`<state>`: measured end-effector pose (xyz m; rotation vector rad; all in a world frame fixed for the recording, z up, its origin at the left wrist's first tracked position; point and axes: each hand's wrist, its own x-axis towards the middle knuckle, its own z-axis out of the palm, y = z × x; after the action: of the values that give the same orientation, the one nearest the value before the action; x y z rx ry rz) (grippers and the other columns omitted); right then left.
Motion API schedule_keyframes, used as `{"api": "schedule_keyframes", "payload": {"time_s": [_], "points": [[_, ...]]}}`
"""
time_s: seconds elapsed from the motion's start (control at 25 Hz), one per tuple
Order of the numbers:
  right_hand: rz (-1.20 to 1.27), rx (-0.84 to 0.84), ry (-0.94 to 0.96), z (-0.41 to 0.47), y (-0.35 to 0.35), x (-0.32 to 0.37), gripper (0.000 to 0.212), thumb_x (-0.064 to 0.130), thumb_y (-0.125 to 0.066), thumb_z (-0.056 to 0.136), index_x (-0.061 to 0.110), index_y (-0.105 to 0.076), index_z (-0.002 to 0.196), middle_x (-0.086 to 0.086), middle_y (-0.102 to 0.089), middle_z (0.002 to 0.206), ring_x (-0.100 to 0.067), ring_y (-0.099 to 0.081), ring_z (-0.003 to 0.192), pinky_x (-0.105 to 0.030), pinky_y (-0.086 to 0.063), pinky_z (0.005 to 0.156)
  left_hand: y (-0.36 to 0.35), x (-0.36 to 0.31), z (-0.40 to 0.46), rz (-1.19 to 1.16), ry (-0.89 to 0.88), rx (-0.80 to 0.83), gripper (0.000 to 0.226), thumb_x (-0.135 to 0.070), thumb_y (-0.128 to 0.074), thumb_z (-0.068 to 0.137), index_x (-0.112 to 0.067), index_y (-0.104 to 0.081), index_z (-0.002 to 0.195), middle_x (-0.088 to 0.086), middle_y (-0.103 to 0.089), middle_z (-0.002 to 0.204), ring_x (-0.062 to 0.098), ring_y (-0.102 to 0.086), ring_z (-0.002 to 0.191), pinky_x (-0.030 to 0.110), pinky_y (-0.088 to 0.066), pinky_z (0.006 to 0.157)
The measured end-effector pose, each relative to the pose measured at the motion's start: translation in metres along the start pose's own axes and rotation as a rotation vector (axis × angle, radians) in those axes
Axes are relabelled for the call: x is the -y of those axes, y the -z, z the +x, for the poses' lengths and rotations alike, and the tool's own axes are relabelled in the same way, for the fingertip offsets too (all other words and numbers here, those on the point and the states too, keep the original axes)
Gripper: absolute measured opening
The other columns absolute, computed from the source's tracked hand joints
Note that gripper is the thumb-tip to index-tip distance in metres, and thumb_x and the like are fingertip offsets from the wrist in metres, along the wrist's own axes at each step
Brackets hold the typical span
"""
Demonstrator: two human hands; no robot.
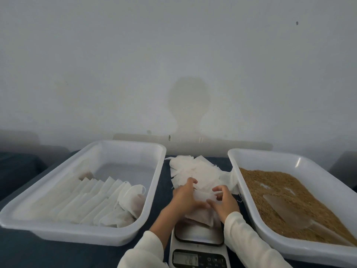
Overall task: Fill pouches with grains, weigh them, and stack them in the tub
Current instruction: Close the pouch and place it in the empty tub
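Note:
Both hands meet above the far end of the kitchen scale (199, 246). My left hand (185, 198) and my right hand (224, 200) pinch a small white pouch (202, 196) between them. A filled pouch (201, 217) lies under my hands on the scale's platform. Behind them a loose pile of empty white pouches (199, 171) rests on the dark cloth. The white tub on the left (152, 190) holds several filled pouches (108, 202) in rows. A second white tub on the right (235, 171) is full of brown grain (280, 188) with a clear scoop (289, 211) lying in it.
A dark blue cloth (21, 252) covers the table. A pale wall (173, 64) stands right behind both tubs. The scale's display (185, 259) faces me at the front edge, its reading too blurred to make out.

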<state>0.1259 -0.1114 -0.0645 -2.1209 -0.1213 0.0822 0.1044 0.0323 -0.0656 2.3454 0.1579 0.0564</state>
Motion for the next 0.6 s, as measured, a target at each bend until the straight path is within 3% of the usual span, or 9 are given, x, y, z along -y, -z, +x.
{"api": "schedule_keyframes", "payload": {"time_s": [0.12, 0.2, 0.28, 0.4, 0.52, 0.6], "points": [[0.050, -0.020, 0.084, -0.004, 0.005, 0.009, 0.023, 0.007, -0.064, 0.086, 0.023, -0.054, 0.099, 0.000, -0.061, 0.092, -0.019, -0.060, 0.091, -0.026, -0.051, 0.074, 0.007, -0.006, -0.007, -0.049, -0.063, -0.040, 0.061, -0.034, -0.076, 0.076, -0.025, -0.041, 0.125, -0.002, -0.057, 0.109, 0.016, -0.054, 0.102, 0.029, -0.047, 0.092], [0.074, -0.040, 0.181, -0.008, 0.010, 0.019, 0.023, 0.004, -0.065, 0.085, 0.022, -0.056, 0.096, 0.002, -0.061, 0.089, -0.013, -0.059, 0.087, -0.014, -0.042, 0.066, 0.012, -0.013, -0.014, -0.081, -0.089, -0.086, 0.038, -0.030, -0.069, 0.083, -0.022, -0.052, 0.117, -0.003, -0.059, 0.101, 0.012, -0.055, 0.092, 0.023, -0.048, 0.082], [0.070, -0.073, 0.268, -0.012, 0.013, 0.034, 0.023, 0.004, -0.067, 0.083, 0.024, -0.057, 0.091, 0.005, -0.061, 0.088, -0.007, -0.057, 0.083, -0.010, -0.038, 0.064, 0.016, -0.020, -0.023, -0.042, -0.151, -0.176, 0.019, -0.028, -0.061, 0.089, -0.018, -0.060, 0.105, -0.003, -0.060, 0.098, 0.009, -0.054, 0.084, 0.020, -0.046, 0.077], [0.056, -0.074, 0.395, -0.013, 0.013, 0.063, 0.021, 0.005, -0.067, 0.083, 0.025, -0.059, 0.086, 0.008, -0.062, 0.086, -0.008, -0.057, 0.080, -0.011, -0.039, 0.064, 0.027, -0.029, -0.036, 0.002, -0.248, -0.350, 0.013, -0.026, -0.054, 0.094, -0.014, -0.058, 0.095, -0.004, -0.052, 0.090, 0.005, -0.048, 0.073, 0.012, -0.038, 0.067], [0.133, -0.061, 0.506, -0.013, 0.008, 0.091, 0.020, 0.004, -0.063, 0.086, 0.024, -0.060, 0.090, 0.011, -0.064, 0.087, -0.006, -0.058, 0.079, -0.010, -0.041, 0.065, 0.062, -0.035, -0.038, 0.052, -0.251, -0.474, 0.012, -0.022, -0.052, 0.094, -0.013, -0.058, 0.099, 0.002, -0.057, 0.098, 0.017, -0.056, 0.088, 0.019, -0.036, 0.070], [0.210, -0.036, 0.541, -0.013, 0.000, 0.106, 0.025, 0.001, -0.059, 0.088, 0.024, -0.058, 0.096, 0.012, -0.064, 0.090, -0.004, -0.059, 0.082, -0.011, -0.043, 0.068, 0.102, -0.028, -0.031, 0.060, -0.195, -0.476, 0.005, -0.019, -0.051, 0.093, -0.015, -0.054, 0.092, 0.008, -0.059, 0.091, 0.025, -0.057, 0.083, 0.024, -0.033, 0.065]]}}
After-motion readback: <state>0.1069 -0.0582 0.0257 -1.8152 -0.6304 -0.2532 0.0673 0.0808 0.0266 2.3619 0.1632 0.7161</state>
